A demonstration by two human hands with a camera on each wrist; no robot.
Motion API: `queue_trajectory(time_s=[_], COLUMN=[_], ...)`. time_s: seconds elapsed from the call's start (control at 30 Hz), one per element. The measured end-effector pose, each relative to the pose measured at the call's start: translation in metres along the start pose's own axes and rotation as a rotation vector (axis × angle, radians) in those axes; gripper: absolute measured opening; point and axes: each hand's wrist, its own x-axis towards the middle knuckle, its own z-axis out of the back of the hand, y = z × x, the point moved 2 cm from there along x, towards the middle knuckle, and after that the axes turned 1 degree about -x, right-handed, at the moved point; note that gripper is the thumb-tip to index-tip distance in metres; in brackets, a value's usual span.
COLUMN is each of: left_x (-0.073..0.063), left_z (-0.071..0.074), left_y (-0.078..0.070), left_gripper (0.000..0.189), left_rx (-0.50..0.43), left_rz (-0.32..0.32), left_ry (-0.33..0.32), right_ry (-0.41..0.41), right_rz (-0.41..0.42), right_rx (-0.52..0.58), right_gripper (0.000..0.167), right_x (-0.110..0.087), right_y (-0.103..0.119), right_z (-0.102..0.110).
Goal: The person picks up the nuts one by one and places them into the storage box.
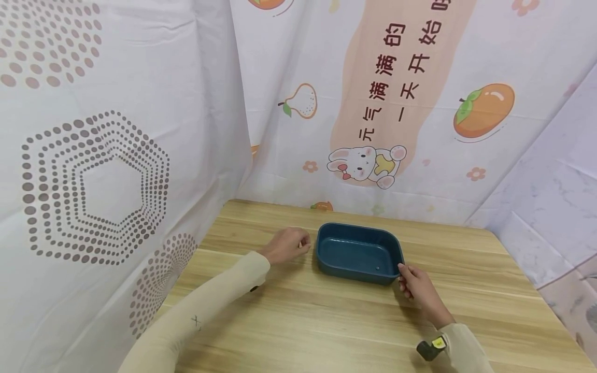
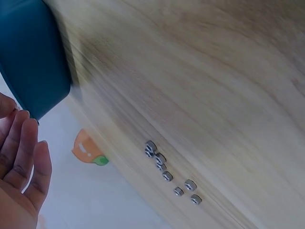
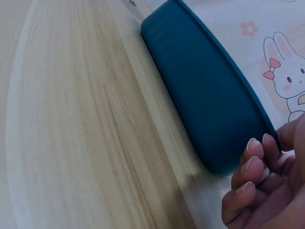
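Note:
A dark teal rectangular box [image 1: 356, 277], open at the top, stands on the wooden table. My right hand [image 1: 418, 290] grips its near right corner, thumb and fingers pinching the rim, as the right wrist view also shows. Just off the box's left end is my left hand [image 1: 286, 245], thumb and forefinger together. Between those fingertips sits a tiny greyish thing that looks like a nut, mostly covered [image 2: 17, 109]. Several small metal nuts [image 2: 167, 176] lie loose on the table in the left wrist view; the head view does not show them, apparently behind my left hand.
The wooden table [image 1: 298, 331] ends at a printed curtain [image 1: 289, 171] behind the box. Another white patterned curtain [image 1: 196, 129] hangs along the left side. A pale sheet [image 1: 550, 217] closes off the right.

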Motion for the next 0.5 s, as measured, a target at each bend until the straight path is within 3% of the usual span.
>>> queue_trajectory(time_s=[0.37,0.5], left_x=[0.003,0.003], left_z=[-0.004,-0.005], left_y=[-0.009,-0.011], left_gripper=[0.009,0.008], left_rx=[-0.032,-0.038], left_rz=[0.02,0.0], left_ry=[0.07,0.065], right_ry=[0.023,0.022], right_rz=[-0.038,-0.035], right_rx=[0.003,0.006], right_gripper=[0.046,0.046], right_x=[0.005,0.006], right_y=[-0.004,-0.004], right_z=[0.002,0.003])
